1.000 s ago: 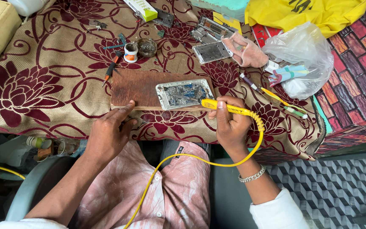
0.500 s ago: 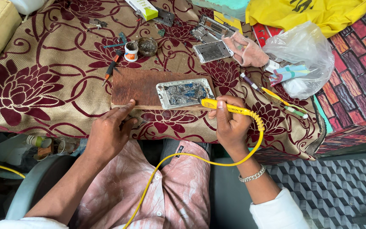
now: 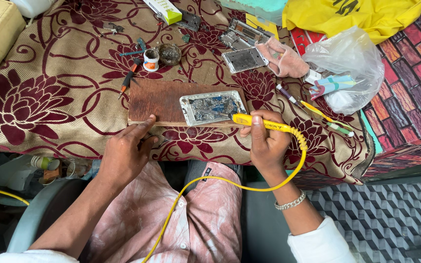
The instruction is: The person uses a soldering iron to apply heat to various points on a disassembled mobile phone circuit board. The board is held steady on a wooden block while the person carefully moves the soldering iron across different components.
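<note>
An opened phone body [image 3: 212, 107] with its circuit board showing lies on a brown wooden board [image 3: 159, 100] at the table's near edge. My right hand [image 3: 267, 141] grips a yellow soldering iron [image 3: 264, 124], its tip at the phone's lower right corner. The iron's yellow cord [image 3: 230, 182] loops down across my lap. My left hand [image 3: 125, 153] rests at the board's front edge with the thumb touching it; whether it holds anything small I cannot tell.
On the floral cloth [image 3: 49, 87] lie a small screwdriver [image 3: 128, 78], a little white pot [image 3: 150, 59], a round tin [image 3: 170, 53], phone frames [image 3: 243, 59], a pink rag [image 3: 283, 58], a clear plastic bag [image 3: 349, 68] and pens [image 3: 317, 113]. A yellow bag [image 3: 352, 14] sits behind.
</note>
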